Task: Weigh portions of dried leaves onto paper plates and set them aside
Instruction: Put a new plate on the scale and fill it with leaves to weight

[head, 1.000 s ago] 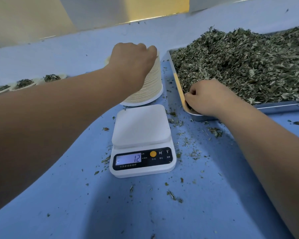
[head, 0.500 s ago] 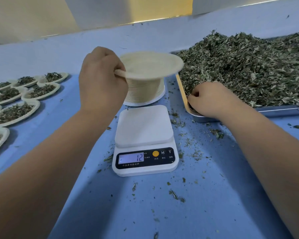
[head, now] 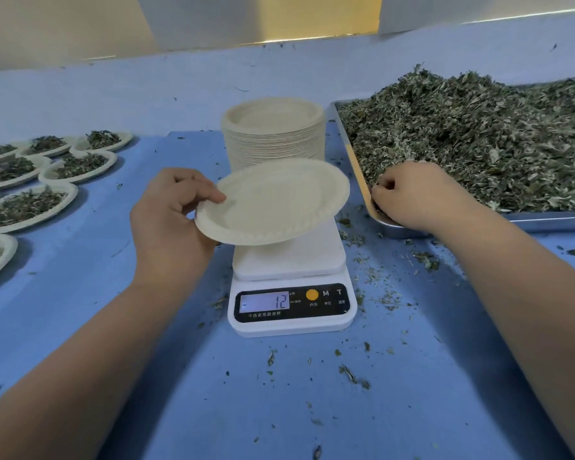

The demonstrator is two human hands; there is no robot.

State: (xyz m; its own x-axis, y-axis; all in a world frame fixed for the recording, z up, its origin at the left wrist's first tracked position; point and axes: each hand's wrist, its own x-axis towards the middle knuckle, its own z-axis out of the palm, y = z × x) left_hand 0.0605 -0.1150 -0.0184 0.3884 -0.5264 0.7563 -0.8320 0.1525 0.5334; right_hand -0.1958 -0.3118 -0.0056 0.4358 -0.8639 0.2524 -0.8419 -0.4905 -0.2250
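Plate (head: 273, 200) hovers just over scale (head: 289, 257).
Left hand (head: 170, 220) pinches its left rim; right hand (head: 415, 194), right of it, curls round leaves (head: 478, 144).

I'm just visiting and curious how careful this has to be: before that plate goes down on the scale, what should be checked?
1. Firm hold: ok, the left hand pinches the paper plate by its rim.
2. Only one plate taken: cannot tell, its right edge looks doubled.
3. Room on the scale platform: ok where visible; the plate hides part.
4. Scale switched on: ok, the display is lit, reading minus 12.
5. Leaves ready: ok, the right hand is curled in the dried leaves at the corner of the tray.
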